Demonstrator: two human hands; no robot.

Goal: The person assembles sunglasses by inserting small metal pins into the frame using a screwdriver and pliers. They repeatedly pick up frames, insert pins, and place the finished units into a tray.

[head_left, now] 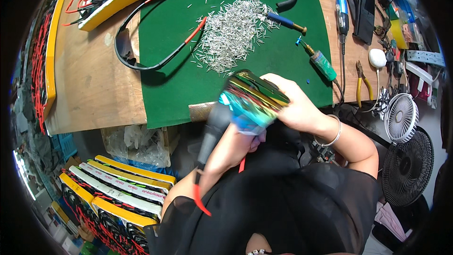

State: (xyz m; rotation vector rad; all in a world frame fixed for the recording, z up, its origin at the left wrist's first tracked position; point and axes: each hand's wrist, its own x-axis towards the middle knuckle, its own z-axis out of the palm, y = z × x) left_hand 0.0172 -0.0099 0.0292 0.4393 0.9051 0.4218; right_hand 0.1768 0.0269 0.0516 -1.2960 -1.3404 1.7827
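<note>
ok, mirrored glasses [255,100] up just off the bench [113,99] edge, r hand [298,104] closed on one end; l hand [236,147] below, fingers mostly hidden, can't tell its grip. prob light, stiffish; slick face likely scratches easily, so hold by edges.

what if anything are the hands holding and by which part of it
Mirrored glasses: the right hand grips the right end of their shiny front; the left hand is at the lower edge, its exact hold hidden and blurred.
</note>
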